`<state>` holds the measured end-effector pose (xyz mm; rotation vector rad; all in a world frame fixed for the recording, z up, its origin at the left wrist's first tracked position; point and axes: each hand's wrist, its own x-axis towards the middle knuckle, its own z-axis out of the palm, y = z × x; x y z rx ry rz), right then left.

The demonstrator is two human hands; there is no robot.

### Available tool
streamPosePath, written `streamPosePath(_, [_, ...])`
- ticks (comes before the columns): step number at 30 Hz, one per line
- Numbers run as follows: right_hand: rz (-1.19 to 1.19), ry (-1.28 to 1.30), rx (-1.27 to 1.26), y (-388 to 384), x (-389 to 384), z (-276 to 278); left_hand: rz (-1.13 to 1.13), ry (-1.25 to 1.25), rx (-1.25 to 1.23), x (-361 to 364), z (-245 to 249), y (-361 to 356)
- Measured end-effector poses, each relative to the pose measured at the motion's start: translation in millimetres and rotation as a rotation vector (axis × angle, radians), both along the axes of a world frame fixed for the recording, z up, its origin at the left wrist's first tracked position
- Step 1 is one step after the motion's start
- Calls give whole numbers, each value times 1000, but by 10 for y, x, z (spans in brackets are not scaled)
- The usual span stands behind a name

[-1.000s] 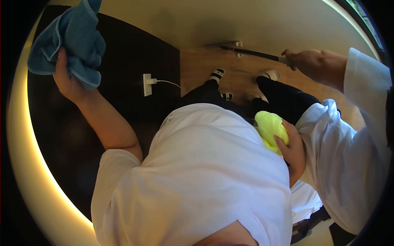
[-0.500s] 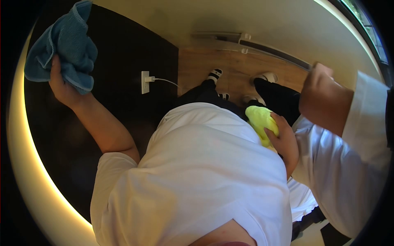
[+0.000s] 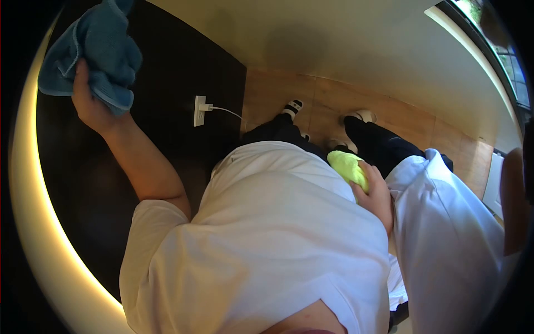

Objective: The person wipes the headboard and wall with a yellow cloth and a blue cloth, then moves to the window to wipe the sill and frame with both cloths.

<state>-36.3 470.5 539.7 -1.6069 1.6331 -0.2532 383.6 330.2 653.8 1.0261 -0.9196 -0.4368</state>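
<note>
My left hand (image 3: 94, 106) is raised at the upper left, its fingers closed round a crumpled blue cloth (image 3: 103, 53). That cloth hangs in front of a dark panel (image 3: 167, 61). Low beside my shirt, my right hand (image 3: 378, 195) grips a bunched yellow-green cloth (image 3: 347, 167). The thumb and fingers press into its near end. My right hand is close to the white sleeve or shirt of another person (image 3: 445, 222).
A white socket (image 3: 199, 111) with a plug and cable is on the dark panel. A lit strip (image 3: 41, 222) curves along the left. The other person's shoes (image 3: 364, 116) stand on the wooden floor (image 3: 328, 92). A window (image 3: 509, 67) shows at upper right.
The other person's arm has moved to the right edge. The long grey bar near the wall's base has left that spot. My left hand has shifted slightly right and up with the blue cloth.
</note>
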Motion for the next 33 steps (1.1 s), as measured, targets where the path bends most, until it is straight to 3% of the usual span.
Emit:
streamPosePath(12, [-111, -43, -200, 40, 171, -192, -50, 233, -121, -145, 167, 1])
streamPosePath(24, [-125, 18, -183, -209, 97, -405, -47, 228, -118, -8, -45, -245])
streamPosePath(30, [-270, -124, -249, -381, -82, -485, -170, 247, 44, -148, -110, -226])
streamPosePath(33, [-276, -135, -209, -610, -176, -646, -376, 342, 233, -255, -233, -229])
